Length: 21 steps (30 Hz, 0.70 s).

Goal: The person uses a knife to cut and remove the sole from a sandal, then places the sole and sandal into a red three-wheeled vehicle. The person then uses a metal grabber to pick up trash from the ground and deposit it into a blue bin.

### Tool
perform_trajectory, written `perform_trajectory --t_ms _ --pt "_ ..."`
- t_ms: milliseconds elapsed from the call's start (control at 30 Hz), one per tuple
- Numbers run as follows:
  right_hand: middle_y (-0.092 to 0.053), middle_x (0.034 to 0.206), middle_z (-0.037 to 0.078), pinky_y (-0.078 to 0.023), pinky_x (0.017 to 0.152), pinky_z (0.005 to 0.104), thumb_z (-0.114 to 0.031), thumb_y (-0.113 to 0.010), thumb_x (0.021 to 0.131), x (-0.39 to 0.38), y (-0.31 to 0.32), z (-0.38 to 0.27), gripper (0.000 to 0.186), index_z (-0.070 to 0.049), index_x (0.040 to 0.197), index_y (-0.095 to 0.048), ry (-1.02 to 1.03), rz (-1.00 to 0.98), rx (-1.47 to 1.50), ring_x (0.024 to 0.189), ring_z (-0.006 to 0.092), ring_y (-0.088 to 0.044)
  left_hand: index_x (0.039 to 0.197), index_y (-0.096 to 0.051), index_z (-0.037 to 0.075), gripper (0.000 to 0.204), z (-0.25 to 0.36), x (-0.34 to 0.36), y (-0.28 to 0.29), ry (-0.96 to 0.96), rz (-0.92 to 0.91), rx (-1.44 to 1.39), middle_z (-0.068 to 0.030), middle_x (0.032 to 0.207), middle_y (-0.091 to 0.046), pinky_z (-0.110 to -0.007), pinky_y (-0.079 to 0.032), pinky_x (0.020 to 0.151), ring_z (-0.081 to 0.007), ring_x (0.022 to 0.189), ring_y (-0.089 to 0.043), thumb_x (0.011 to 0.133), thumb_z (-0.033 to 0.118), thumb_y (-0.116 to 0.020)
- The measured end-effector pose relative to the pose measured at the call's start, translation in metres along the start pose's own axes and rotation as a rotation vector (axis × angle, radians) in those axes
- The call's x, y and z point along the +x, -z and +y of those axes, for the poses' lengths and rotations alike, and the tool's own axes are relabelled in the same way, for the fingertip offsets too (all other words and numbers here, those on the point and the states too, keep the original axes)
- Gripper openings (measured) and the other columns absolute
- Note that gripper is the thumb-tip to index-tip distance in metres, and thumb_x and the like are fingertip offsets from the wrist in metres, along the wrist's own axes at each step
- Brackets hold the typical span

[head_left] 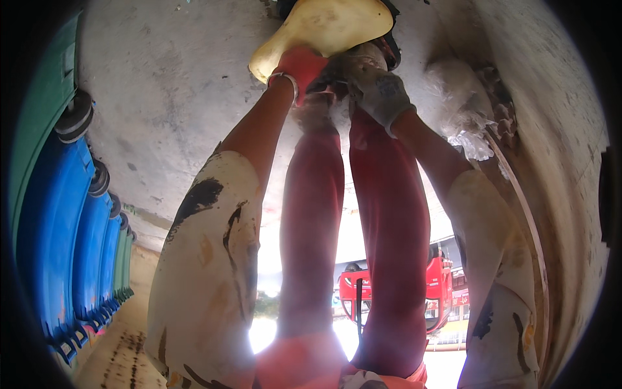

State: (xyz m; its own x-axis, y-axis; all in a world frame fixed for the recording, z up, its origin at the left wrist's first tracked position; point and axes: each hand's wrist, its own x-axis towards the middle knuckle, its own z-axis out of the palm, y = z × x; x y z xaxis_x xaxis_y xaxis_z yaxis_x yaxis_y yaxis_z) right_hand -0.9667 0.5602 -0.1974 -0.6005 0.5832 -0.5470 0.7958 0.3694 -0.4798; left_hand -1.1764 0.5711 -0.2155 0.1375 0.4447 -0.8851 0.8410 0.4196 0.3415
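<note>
My left hand (299, 68), in a red glove, is at the lower edge of a pale yellow curved object (324, 26) on the concrete floor (168, 71), its fingers curled and partly hidden. My right hand (379, 94), in a stained grey glove, is beside it, curled around something dark (327, 74) that I cannot make out. More black material (390, 52) shows behind the yellow object. Both hands are low by my feet, between and beside my red-trousered legs (311, 214).
Wheeled blue bins (52, 240) and green bins (48, 84) stand along the left. Crumpled plastic bags (460, 97) and a long pale strip (518, 194) lie beside the right wall (564, 129). A red vehicle (439, 292) appears upside down beyond my legs.
</note>
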Motion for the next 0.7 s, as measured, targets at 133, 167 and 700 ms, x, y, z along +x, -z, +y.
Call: perform_trajectory --t_ms 133,167,700 --pt "-0.068 0.103 0.015 -0.055 0.078 0.0441 -0.017 -0.056 0.089 0.02 -0.001 0.0 0.026 -0.013 0.113 -0.064 0.215 0.048 -0.062 0.092 0.0333 -0.067 0.108 -0.067 0.017 0.072 -0.013 0.007 -0.01 -0.238 -0.009 0.378 -0.0106 0.108 -0.069 -0.042 -0.053 0.086 -0.0315 0.108 -0.064 0.042 0.01 -0.093" --pt "-0.069 0.103 0.014 -0.055 0.078 0.0436 -0.017 -0.056 0.088 0.022 -0.005 0.002 0.027 -0.013 0.113 -0.065 0.217 0.046 -0.101 0.091 0.0329 -0.068 0.108 -0.068 0.017 0.062 -0.012 0.007 -0.01 -0.268 -0.002 0.367 -0.0113 0.107 -0.069 -0.041 -0.053 0.087 -0.032 0.107 -0.064 0.049 0.015 -0.088" --pt "-0.069 0.096 0.018 -0.053 0.077 0.0466 -0.022 -0.058 0.087 0.036 -0.004 -0.002 0.021 -0.008 0.1 -0.068 0.047 -0.125 -0.063 0.091 0.0345 -0.067 0.102 -0.067 0.001 0.024 -0.033 0.006 -0.053 -0.078 0.159 -0.721 -0.0041 0.087 -0.07 -0.03 -0.053 0.071 -0.0155 0.075 -0.067 0.09 0.021 -0.066"
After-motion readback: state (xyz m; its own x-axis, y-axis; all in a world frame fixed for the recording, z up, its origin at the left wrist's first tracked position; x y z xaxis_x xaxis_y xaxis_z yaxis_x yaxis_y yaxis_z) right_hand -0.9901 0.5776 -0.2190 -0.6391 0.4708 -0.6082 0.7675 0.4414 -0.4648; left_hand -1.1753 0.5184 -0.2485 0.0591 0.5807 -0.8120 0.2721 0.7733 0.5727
